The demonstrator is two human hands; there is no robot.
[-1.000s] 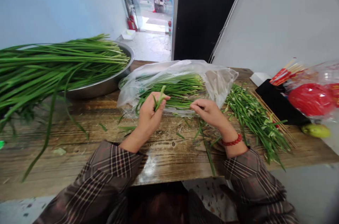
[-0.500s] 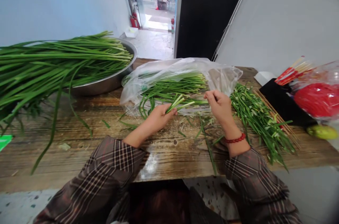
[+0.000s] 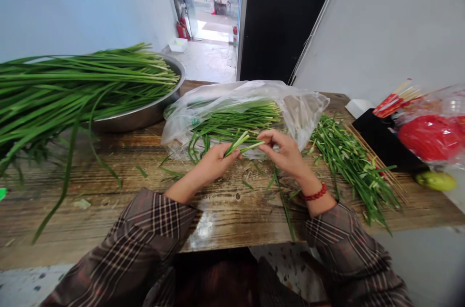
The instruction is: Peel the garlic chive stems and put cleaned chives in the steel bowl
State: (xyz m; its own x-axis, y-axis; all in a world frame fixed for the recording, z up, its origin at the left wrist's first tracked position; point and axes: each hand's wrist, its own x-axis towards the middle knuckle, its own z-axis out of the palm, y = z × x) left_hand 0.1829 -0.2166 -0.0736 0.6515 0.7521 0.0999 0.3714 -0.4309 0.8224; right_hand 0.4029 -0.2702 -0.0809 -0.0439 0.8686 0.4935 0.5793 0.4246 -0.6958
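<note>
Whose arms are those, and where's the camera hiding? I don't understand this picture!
The arms are a person's; there is no robot. The camera sits on the person's head, looking forward and down. The left hand holds a few green stalks; the right hand is at their pale ends. On the wooden table, from left to right: a metal bowl heaped with long green leaves, a see-through bag with more stalks partly inside, and a loose leafy pile.

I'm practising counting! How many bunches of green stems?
4: biggest bunch in the silver metal bowl, middle bunch partly under clear plastic, right bunch on the brown wooden table, small bunch in the left hand. Others may hide.
</note>
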